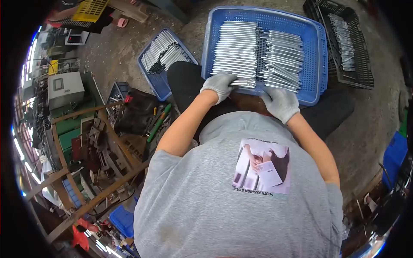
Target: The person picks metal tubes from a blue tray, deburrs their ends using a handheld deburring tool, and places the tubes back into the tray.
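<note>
Both my hands wear light grey knit gloves. My left hand [218, 87] is at the near left corner of the large blue plastic basket [316, 58], its fingers closed on the left ends of the nearest metal rods [244, 83]. My right hand [282, 104] rests at the basket's near rim, below the right stack of rods [282, 60]. Its thumb stands apart from the fingers, and I see nothing held in it. The left stack of rods [235, 47] lies in neat rows; the right one is less even, with some rods slanted.
A smaller blue basket [159, 88] with dark-ended rods stands on the floor to the left. At the back right is a black crate [363, 69] holding more rods. A wooden frame [101, 200], metal parts and a green-handled tool [159, 123] are on the left.
</note>
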Motion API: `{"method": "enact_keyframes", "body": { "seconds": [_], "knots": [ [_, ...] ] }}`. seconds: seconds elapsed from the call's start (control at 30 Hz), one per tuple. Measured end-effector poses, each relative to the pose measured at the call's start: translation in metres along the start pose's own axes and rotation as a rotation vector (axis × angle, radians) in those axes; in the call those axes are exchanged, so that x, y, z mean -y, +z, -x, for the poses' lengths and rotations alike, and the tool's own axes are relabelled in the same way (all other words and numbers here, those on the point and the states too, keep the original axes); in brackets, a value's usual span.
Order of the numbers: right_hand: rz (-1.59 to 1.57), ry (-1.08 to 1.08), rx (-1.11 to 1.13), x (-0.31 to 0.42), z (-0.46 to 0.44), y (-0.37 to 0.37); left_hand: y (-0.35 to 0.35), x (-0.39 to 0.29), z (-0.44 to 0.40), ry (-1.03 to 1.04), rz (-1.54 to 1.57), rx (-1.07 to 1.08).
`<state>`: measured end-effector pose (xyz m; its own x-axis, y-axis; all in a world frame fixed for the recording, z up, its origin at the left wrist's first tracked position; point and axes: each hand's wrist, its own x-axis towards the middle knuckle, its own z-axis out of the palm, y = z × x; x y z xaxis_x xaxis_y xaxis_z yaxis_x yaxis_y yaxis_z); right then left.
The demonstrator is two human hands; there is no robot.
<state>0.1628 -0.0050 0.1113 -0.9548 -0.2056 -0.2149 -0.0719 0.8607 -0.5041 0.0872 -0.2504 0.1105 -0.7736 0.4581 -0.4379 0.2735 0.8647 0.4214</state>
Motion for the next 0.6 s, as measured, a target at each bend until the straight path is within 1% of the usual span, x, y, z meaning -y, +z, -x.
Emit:
{"method": "enact_keyframes", "body": {
  "seconds": [0.03, 0.1, 0.13, 0.2, 0.3, 0.4, 0.47, 0.53, 0.6],
  "knots": [
    [-0.006, 0.004, 0.002, 0.001, -0.008, 0.002, 0.000, -0.001, 0.000, -0.025, 0.076, 0.004],
    [0.028, 0.000, 0.095, 0.002, -0.022, 0.005, 0.003, 0.003, -0.006, -0.052, 0.098, 0.017],
    [0.027, 0.010, 0.098, 0.002, -0.027, 0.006, 0.005, 0.005, -0.007, -0.083, 0.121, 0.024],
    [0.088, -0.001, 0.162, 0.001, -0.034, 0.006, 0.010, 0.007, -0.006, -0.069, 0.161, 0.011],
    [0.121, 0.017, 0.224, 0.000, -0.039, 0.000, 0.012, 0.008, -0.007, 0.008, 0.102, -0.077],
    [0.124, 0.013, 0.251, -0.001, -0.043, 0.000, 0.013, 0.008, -0.008, 0.022, 0.038, -0.070],
    [0.174, 0.011, 0.325, 0.001, -0.047, -0.004, 0.010, 0.005, -0.008, 0.005, 0.040, -0.061],
    [0.180, 0.003, 0.355, 0.005, -0.053, -0.007, 0.008, 0.004, -0.007, 0.009, 0.044, -0.026],
    [0.185, -0.009, 0.385, 0.006, -0.055, -0.006, 0.011, 0.003, -0.006, 0.009, 0.054, -0.047]
  ]
}}
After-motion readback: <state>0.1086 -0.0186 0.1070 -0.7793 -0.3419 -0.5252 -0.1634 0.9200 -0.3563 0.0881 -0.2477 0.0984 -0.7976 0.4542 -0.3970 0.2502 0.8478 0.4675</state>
